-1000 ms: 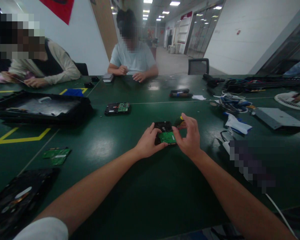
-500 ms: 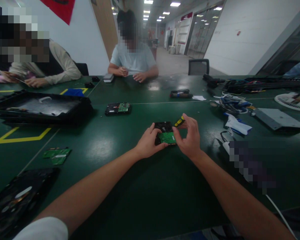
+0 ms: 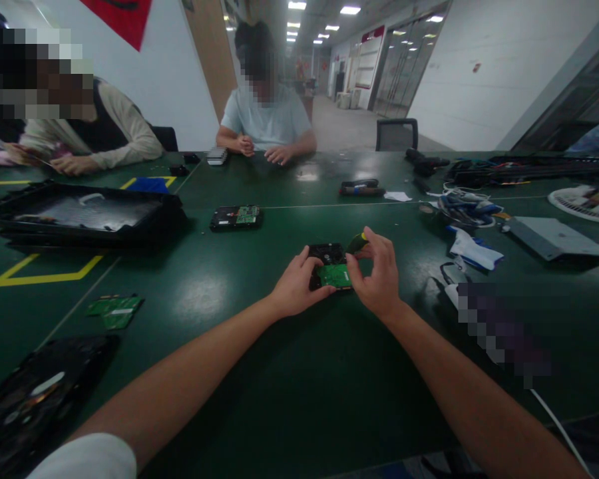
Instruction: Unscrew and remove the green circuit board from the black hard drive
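A black hard drive with a green circuit board (image 3: pixel 335 275) lies on the dark green table in front of me. My left hand (image 3: pixel 296 283) grips its left side, thumb along the near edge and fingers over the far left corner. My right hand (image 3: pixel 378 271) is closed on a small screwdriver with a black and yellow handle (image 3: pixel 358 243), at the drive's right side. The handle is tilted; its tip is hidden by my fingers and too small to make out.
Another hard drive (image 3: pixel 235 217) lies farther back. Loose green boards (image 3: pixel 114 310), a black casing (image 3: pixel 44 392) and stacked black trays (image 3: pixel 84 213) are at left. Gloves (image 3: pixel 474 247), a metal box (image 3: pixel 559 237) and cables are at right. Two people sit across the table.
The screwdriver handle has turned in my right hand, so its yellow patches show less. My left hand and the drive stay in place.
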The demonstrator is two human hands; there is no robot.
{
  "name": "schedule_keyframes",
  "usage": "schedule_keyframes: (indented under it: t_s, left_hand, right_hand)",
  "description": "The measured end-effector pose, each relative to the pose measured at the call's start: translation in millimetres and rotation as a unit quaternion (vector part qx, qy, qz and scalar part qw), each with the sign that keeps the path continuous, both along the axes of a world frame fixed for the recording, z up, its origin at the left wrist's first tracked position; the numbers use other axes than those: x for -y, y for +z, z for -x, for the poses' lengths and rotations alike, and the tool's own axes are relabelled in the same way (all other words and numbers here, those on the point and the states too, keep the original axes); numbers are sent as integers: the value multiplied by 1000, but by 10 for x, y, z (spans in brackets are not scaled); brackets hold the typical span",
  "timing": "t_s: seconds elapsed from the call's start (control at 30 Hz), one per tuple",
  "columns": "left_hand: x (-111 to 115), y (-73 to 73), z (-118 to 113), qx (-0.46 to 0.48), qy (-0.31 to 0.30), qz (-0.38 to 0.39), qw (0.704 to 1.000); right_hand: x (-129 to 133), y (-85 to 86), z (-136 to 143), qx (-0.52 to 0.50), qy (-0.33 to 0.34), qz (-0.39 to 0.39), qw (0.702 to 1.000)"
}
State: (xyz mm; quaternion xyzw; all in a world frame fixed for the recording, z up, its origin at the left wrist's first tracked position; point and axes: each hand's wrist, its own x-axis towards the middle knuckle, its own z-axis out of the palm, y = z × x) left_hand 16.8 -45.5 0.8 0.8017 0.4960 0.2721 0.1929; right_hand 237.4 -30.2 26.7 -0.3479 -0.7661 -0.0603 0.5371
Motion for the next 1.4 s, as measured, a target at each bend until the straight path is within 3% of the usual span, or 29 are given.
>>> schedule_keyframes:
  t_s: [1.4]
  left_hand:
    - [12,26,6,0,1,1,1000]
  right_hand:
    - [-15,-39,-22,-8,4,11,1000]
